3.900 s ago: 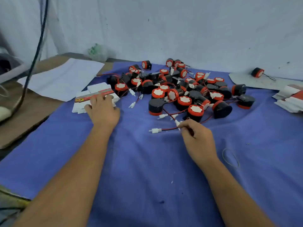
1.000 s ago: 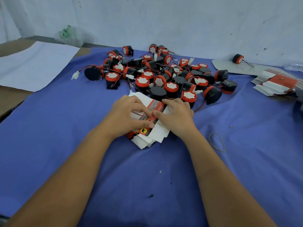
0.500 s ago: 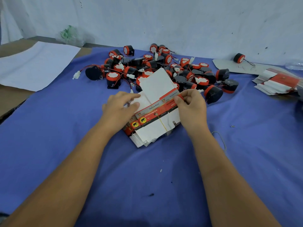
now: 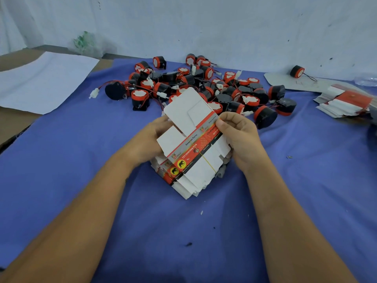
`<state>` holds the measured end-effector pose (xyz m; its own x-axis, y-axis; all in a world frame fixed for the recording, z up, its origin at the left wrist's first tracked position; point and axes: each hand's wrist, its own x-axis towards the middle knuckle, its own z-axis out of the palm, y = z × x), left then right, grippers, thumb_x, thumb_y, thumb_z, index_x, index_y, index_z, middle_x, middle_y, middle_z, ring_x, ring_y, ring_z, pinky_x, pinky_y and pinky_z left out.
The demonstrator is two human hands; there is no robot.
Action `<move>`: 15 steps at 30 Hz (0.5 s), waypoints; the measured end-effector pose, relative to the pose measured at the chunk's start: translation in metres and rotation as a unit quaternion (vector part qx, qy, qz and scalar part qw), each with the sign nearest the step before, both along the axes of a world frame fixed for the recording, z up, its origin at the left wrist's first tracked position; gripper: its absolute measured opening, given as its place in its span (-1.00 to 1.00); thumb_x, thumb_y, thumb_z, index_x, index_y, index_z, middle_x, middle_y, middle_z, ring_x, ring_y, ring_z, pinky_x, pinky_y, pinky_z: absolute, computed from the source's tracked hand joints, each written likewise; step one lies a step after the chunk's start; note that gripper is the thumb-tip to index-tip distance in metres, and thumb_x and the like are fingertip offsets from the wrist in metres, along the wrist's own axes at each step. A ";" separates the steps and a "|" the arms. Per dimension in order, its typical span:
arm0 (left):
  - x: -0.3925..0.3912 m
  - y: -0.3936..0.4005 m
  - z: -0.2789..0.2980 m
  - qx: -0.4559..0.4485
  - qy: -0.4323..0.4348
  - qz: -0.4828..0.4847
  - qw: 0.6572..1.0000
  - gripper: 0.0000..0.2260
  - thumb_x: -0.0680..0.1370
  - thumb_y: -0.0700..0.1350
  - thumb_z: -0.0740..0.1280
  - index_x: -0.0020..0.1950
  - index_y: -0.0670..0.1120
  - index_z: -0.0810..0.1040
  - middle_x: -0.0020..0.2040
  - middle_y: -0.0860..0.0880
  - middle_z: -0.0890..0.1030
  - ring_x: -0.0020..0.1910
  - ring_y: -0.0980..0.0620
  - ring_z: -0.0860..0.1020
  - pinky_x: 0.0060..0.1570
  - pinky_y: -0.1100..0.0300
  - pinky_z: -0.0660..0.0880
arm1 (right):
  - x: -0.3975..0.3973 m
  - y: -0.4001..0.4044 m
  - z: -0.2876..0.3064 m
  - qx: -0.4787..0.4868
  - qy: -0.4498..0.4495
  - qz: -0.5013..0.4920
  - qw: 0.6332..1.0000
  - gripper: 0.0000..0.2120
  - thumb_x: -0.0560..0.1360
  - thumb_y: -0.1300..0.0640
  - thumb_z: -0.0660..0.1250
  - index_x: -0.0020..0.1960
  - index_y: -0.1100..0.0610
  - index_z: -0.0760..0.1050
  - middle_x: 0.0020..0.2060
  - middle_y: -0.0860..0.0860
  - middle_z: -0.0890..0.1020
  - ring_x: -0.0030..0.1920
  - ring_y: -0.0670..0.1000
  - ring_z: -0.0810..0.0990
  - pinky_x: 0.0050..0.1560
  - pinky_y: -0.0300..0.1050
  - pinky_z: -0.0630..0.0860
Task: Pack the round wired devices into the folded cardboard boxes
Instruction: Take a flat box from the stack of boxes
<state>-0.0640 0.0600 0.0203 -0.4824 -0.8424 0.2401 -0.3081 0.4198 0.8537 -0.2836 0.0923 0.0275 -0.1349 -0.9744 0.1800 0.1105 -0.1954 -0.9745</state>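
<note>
A stack of flat, unfolded white cardboard boxes (image 4: 195,174) with red, grey and black print lies on the blue cloth, bound by a thin yellow rubber band. The top box blank (image 4: 183,117) is lifted at its far end. My left hand (image 4: 149,141) holds its left side, fingers behind the card. My right hand (image 4: 238,133) pinches its right edge at the red band. Behind the stack lies a pile of several round black-and-red wired devices (image 4: 204,88) with white connectors.
A second bundle of flat boxes (image 4: 346,103) lies at the right edge. One device (image 4: 296,71) sits apart on a grey card by the wall. A white paper sheet (image 4: 40,80) covers the brown table at left. The blue cloth (image 4: 183,231) spreads near me.
Both hands brought the box stack in front of the pile, then raised the top blank; it now tilts higher than half a second ago. The view has closed in slightly.
</note>
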 end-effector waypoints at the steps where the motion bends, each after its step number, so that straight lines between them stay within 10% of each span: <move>1: -0.002 0.000 -0.001 -0.006 -0.034 0.006 0.999 -0.60 0.57 -0.28 0.35 0.32 0.11 0.52 0.30 0.13 0.51 0.28 0.19 0.50 0.19 0.20 0.52 | 0.000 0.000 0.000 0.004 0.006 -0.001 1.000 -0.89 0.57 0.27 0.29 -0.10 0.12 0.53 -0.26 -0.03 0.70 -0.22 -0.05 0.68 -0.23 -0.21 0.60; 8: 0.002 0.005 0.003 0.057 0.000 -0.076 0.996 -0.57 0.58 -0.29 0.33 0.10 0.28 0.41 0.12 0.25 0.49 0.01 0.55 0.48 -0.15 0.56 0.44 | 0.000 0.001 0.000 0.012 0.044 -0.004 0.999 -0.88 0.57 0.26 0.30 -0.06 0.11 0.58 -0.21 0.01 0.72 -0.18 -0.01 0.70 -0.16 -0.16 0.64; 15: -0.012 0.000 -0.007 0.007 0.085 0.069 0.994 -0.69 0.59 -0.27 0.32 0.01 0.17 0.61 -0.13 0.29 0.67 -0.10 0.31 0.63 -0.18 0.43 0.53 | -0.009 0.000 0.001 0.007 0.127 -0.026 0.991 -0.86 0.57 0.26 0.32 -0.08 0.05 0.59 -0.27 -0.07 0.71 -0.20 -0.06 0.70 -0.24 -0.26 0.61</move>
